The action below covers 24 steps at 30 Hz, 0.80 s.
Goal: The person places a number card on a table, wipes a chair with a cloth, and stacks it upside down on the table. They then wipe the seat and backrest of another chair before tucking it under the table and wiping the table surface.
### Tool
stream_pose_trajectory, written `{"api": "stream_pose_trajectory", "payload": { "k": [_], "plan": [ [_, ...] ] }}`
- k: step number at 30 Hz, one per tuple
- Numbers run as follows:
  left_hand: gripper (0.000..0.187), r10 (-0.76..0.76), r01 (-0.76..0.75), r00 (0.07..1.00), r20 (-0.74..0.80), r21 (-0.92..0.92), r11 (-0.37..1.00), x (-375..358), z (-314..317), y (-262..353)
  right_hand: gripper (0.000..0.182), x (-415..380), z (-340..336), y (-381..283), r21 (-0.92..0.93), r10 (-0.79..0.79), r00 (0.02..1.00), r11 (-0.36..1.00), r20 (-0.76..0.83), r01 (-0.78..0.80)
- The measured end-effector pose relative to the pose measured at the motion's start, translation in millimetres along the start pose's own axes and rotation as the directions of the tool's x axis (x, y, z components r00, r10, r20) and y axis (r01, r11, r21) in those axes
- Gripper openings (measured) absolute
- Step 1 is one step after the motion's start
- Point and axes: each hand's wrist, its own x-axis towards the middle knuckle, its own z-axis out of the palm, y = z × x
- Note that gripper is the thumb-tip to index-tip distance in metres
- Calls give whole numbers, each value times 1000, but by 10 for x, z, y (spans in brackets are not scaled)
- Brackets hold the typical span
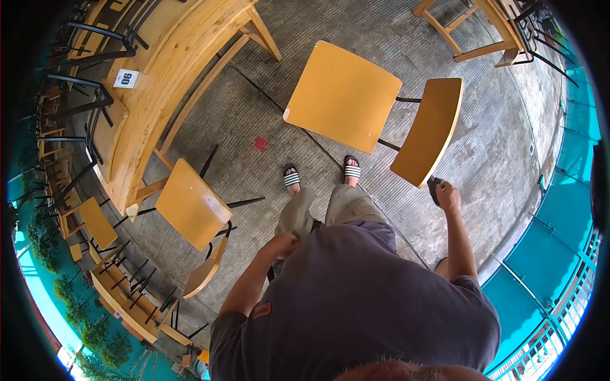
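Note:
My right hand [450,197] is closed around a small black object [435,192], perhaps a cloth, at the near end of a chair's curved wooden backrest [429,130]. This backrest joins a yellow-brown square seat [343,95] by two black metal bars. My left hand [284,245] rests at my left hip with its fingers curled; whatever they hold is hidden. Left of my legs stands a second chair with a similar wooden seat [193,203], its backrest [206,270] turned toward me. Both my feet, in striped slides, stand on the floor between the chairs.
A long wooden table [171,63] with a number card [126,79] runs along the left, with black-legged chairs upturned on it. Another wooden table [502,28] stands at the upper right. A turquoise wall [534,254] borders the right. The ridged concrete floor [235,146] has a red stain.

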Motion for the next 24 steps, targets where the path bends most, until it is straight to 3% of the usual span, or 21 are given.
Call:
{"api": "stream_pose_trajectory", "payload": {
  "k": [1,2,3,4,5,7,9,11,13,15,17,19,20,23,24],
  "plan": [
    [50,3,-4,1000,12,94,996,41,-125,-102,32,-265,208,-77,-89,-13,992,996,124,24],
    [50,19,-21,1000,22,99,995,46,-292,-150,30,-562,374,-214,-147,-168,956,967,241,207],
    [47,-15,6,997,81,106,994,12,-479,-161,41,-824,617,-310,-56,-371,854,907,365,418],
    [45,-52,37,988,144,111,993,-11,-579,-228,56,-1043,769,-595,3,-254,737,946,626,323],
    [45,-42,25,987,156,109,994,88,-625,-431,60,-1237,747,-1019,55,-120,517,989,848,140],
    [43,201,-232,969,146,246,941,401,-805,-876,47,-1648,1111,-1346,180,-271,494,958,826,225],
    [41,242,-261,965,103,278,924,518,-909,-1141,41,-1886,1498,-1372,219,-280,541,960,793,176],
    [38,288,-286,956,63,439,852,677,-915,-1352,37,-2104,1625,-1412,261,-283,587,957,759,124],
    [35,305,-306,950,67,379,873,726,-975,-1453,35,-2298,1617,-1432,353,-391,638,915,664,193],
    [32,316,-322,946,71,308,895,730,-957,-1523,35,-2470,1502,-1350,343,-341,616,932,711,120],
    [25,374,-369,926,61,361,856,724,-934,-1615,37,-2637,1345,-1166,339,-355,467,933,810,122],
    [23,436,-434,896,90,390,812,803,-914,-1787,37,-2830,1059,-1106,390,-342,352,918,872,-75],
    [21,498,-497,860,114,413,763,859,-932,-1857,38,-2866,927,-1205,415,-398,281,910,873,-4],
    [21,429,-455,890,152,259,852,816,-1135,-2051,40,-2861,987,-1450,459,-450,121,887,885,-52],
    [21,422,-448,894,154,264,854,725,-1226,-2045,40,-2763,930,-1599,464,-456,117,884,882,-57]
  ]
}}
